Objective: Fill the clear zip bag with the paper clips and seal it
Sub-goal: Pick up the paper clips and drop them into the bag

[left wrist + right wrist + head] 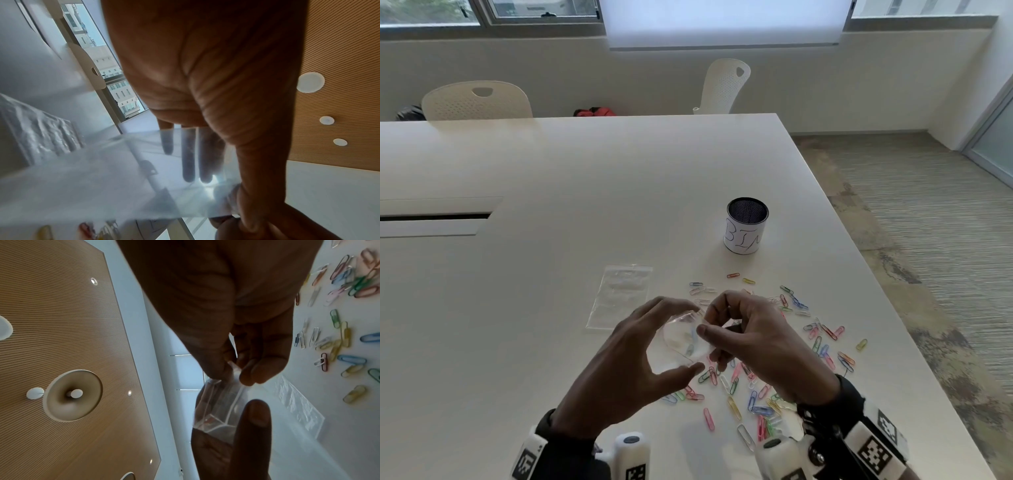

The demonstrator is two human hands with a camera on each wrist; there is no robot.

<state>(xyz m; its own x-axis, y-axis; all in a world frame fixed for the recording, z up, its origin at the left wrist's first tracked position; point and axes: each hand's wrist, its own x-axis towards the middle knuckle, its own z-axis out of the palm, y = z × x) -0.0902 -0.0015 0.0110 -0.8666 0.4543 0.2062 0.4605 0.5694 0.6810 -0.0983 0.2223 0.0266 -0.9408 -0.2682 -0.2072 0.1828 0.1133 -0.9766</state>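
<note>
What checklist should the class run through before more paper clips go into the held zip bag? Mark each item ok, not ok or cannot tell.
1. Bag held off the table: ok. The left hand cradles the clear zip bag.
2. Mouth being handled: ok. The right hand pinches the bag's edge.
3. Mouth open wide enough: cannot tell.
4. Clips already inside: ok, at least a couple show through the plastic; number cannot tell.
5. Clips left to load: not ok, many paper clips lie loose on the table.
6. Spare flat bag out of the way: ok, it lies apart from the clips.
</note>
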